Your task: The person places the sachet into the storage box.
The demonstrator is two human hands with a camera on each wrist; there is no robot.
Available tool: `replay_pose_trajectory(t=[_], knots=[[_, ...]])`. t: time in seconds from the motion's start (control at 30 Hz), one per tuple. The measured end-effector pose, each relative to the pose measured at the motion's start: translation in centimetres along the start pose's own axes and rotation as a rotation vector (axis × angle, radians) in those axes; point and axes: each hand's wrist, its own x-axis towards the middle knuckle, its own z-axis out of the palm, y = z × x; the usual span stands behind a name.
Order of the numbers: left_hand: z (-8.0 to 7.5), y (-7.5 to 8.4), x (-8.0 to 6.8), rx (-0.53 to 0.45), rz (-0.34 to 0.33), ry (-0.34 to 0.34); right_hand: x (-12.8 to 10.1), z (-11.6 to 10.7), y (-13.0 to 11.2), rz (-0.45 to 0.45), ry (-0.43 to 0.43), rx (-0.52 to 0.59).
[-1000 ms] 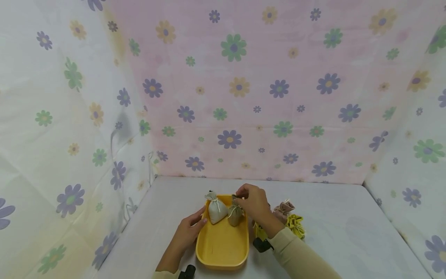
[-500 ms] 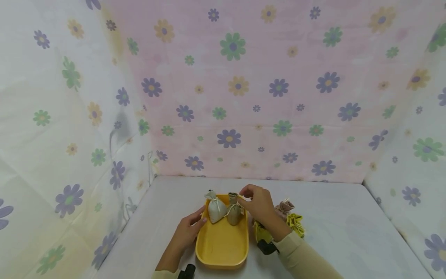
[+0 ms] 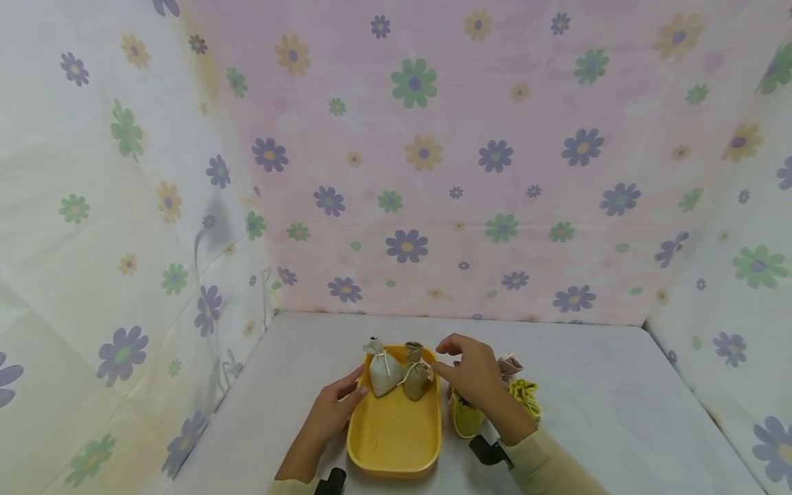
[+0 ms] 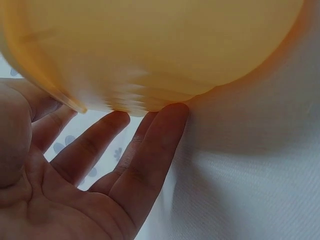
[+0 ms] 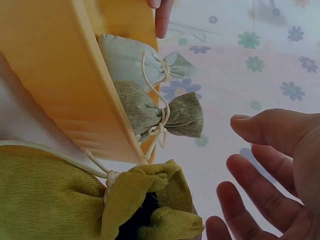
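Note:
My left hand (image 3: 333,410) holds the left wall of a yellow tray (image 3: 396,447), thumb at the rim. In the left wrist view its fingertips (image 4: 172,117) press on the tray's outer side. Two small drawstring pouches lean at the tray's far end: a pale grey pouch (image 3: 385,375) on the left and a brownish-green pouch (image 3: 416,381) on the right, both tied with cream cord. My right hand (image 3: 473,371) hovers just beyond the tray's right rim, holding nothing. Its thumb and fingers are spread apart in the right wrist view, facing the brownish-green pouch's top.
Right of the tray, partly behind my right forearm, stand more pouches: a mustard pouch (image 3: 468,416), a dusty pink pouch (image 3: 509,366) and a yellow pouch (image 3: 524,399). Flower-printed cloth (image 3: 433,206) walls in the white table (image 3: 594,385) at the back and sides.
My right hand has let go of the brownish-green pouch's top and moved right, away from it. That pouch stays in the tray beside the grey one. The left hand has not moved.

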Motion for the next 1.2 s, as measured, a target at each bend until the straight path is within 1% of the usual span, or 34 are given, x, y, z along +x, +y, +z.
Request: replay_pose_trajectory(t=[0.13, 0.27, 0.43, 0.5, 0.67, 0.73, 0.9, 0.97, 1.07, 1.2], knots=[[0.0, 0.0, 0.0, -0.007, 0.008, -0.008, -0.9, -0.5, 0.1, -0.003, 0.046, 0.000], [0.0, 0.0, 0.0, -0.018, 0.006, -0.022, -2.1, -0.8, 0.4, -0.036, 0.091, 0.006], [-0.3, -0.3, -0.3, -0.008, -0.023, -0.019, -3.4, -0.6, 0.9, -0.050, 0.116, 0.057], [-0.4, -0.5, -0.4, -0.008, -0.035, -0.015, -3.8, -0.6, 1.1, -0.059, 0.128, 0.060], [-0.4, -0.6, -0.5, -0.027, -0.028, -0.010, -4.9, -0.9, 1.4, -0.102, 0.189, -0.011], [-0.3, -0.6, -0.5, -0.028, -0.017, -0.001, -5.2, -1.0, 1.6, -0.100, 0.196, -0.021], [-0.1, -0.5, -0.4, -0.029, -0.003, 0.022, -5.8, -0.7, 2.3, -0.055, 0.169, 0.014], [0.1, -0.4, -0.3, -0.028, -0.001, 0.030, -5.9, -0.4, 2.7, -0.051, 0.167, 0.011], [0.3, -0.3, -0.1, -0.013, 0.001, 0.041, -6.3, 0.1, 3.3, -0.053, 0.182, 0.030], [0.7, -0.4, 0.2, -0.002, -0.013, 0.052, -6.7, 0.8, 3.6, -0.018, 0.216, 0.062]])
